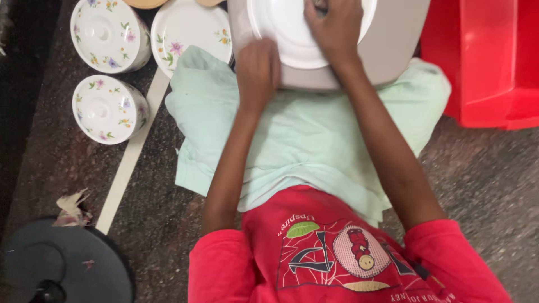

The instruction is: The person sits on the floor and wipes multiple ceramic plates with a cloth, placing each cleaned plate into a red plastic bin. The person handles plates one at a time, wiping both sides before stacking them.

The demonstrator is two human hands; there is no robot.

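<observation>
Both hands on a white plate atop a grey tray, over a lap w/ pale green cloth.

Left hand [257, 70] curled in a fist at the smooth round white plate [286, 33] edge, touching it; grip unclear. Right hand [336, 28] spread flat on plate, fingertips cut off at top. Grey tray [393, 50] matte, rounded corners, partly out of frame. Cloth [292, 140] soft, creased. Floral lidded bowls [106, 109] glossy, on speckled stone floor [488, 174].

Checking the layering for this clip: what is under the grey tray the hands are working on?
The grey tray rests on a pale green cloth spread over the speckled floor. The cloth shows beside and before it; the part directly beneath is covered. On top sits a white plate.
</observation>
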